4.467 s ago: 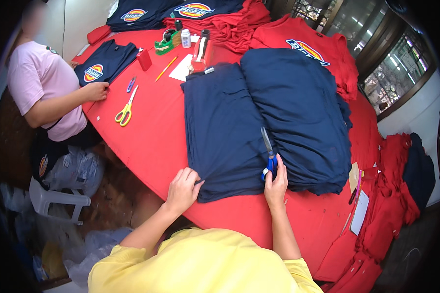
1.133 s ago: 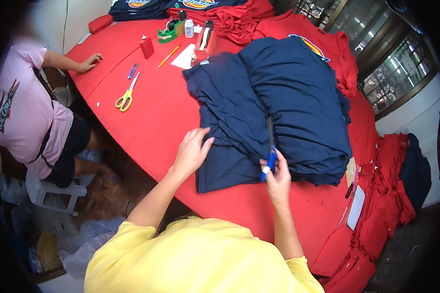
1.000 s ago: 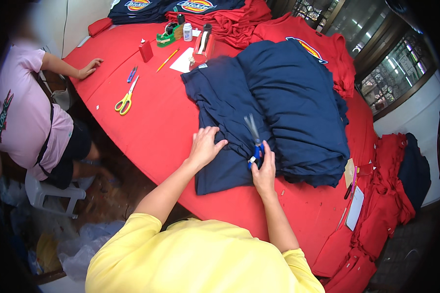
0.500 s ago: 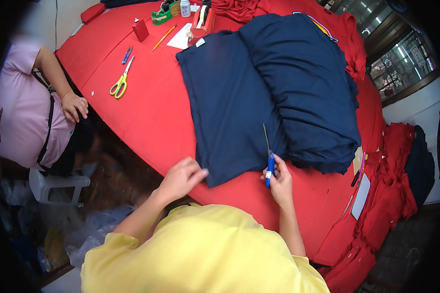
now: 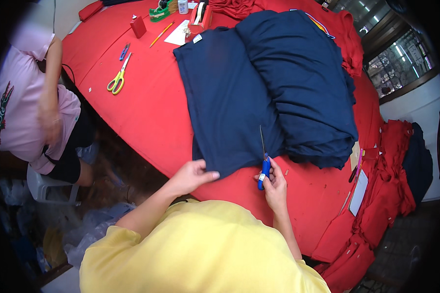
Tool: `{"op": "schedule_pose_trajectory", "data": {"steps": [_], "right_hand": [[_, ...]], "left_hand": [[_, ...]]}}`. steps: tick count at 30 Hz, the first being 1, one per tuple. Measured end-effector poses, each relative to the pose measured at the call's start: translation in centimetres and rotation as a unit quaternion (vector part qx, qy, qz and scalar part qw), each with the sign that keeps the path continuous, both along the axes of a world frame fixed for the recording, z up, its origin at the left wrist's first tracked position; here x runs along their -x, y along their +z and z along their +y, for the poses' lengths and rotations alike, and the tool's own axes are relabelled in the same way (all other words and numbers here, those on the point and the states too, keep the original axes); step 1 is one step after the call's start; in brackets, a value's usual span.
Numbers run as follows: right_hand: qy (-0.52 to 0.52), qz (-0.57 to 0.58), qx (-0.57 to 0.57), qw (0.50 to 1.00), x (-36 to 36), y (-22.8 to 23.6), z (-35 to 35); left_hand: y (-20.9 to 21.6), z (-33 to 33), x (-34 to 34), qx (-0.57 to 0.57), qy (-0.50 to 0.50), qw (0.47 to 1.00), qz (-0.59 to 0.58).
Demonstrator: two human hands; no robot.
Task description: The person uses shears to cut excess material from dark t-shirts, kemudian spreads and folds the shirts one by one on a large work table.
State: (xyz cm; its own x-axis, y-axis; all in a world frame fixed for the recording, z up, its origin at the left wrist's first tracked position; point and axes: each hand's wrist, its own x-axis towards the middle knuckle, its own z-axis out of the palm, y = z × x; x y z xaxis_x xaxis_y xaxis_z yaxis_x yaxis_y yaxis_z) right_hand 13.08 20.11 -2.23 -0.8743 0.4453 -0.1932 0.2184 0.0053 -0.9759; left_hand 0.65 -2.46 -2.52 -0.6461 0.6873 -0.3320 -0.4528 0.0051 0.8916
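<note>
A folded navy garment (image 5: 225,93) lies flat on the red-covered table, its near left corner under my left hand (image 5: 193,177). The thumb and fingers of that hand close on the cloth at this corner. In my right hand (image 5: 276,188) is a pair of blue-handled scissors (image 5: 264,173), seen nearly edge-on. Their thin blades point away from me over the near edge of the garment. Just right of it, a thick pile of navy garments (image 5: 303,83) rests against it.
Yellow-handled scissors (image 5: 116,83), a blue cutter (image 5: 124,52), a pencil (image 5: 162,34), a red bottle (image 5: 138,27) and tape dispensers (image 5: 200,17) sit at the far left. Red garments (image 5: 384,180) hang along the right edge. A person in pink (image 5: 34,107) is at the left.
My left hand has moved a little right and taken the garment's near corner. My right hand has shifted slightly left with the scissors. The person in pink has turned and drawn their hand back.
</note>
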Motion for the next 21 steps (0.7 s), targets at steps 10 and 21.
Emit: {"op": "schedule_pose_trajectory", "data": {"steps": [10,21], "right_hand": [[0.021,0.021,0.098,0.995,-1.2,1.2,-1.5],[0.024,0.033,0.125,0.991,-2.5,4.4,-2.1]], "left_hand": [[1.2,1.6,-1.2,-0.160,0.022,0.972,-0.171],[4.8,2.1,1.7,-0.183,0.014,0.943,-0.276]]}}
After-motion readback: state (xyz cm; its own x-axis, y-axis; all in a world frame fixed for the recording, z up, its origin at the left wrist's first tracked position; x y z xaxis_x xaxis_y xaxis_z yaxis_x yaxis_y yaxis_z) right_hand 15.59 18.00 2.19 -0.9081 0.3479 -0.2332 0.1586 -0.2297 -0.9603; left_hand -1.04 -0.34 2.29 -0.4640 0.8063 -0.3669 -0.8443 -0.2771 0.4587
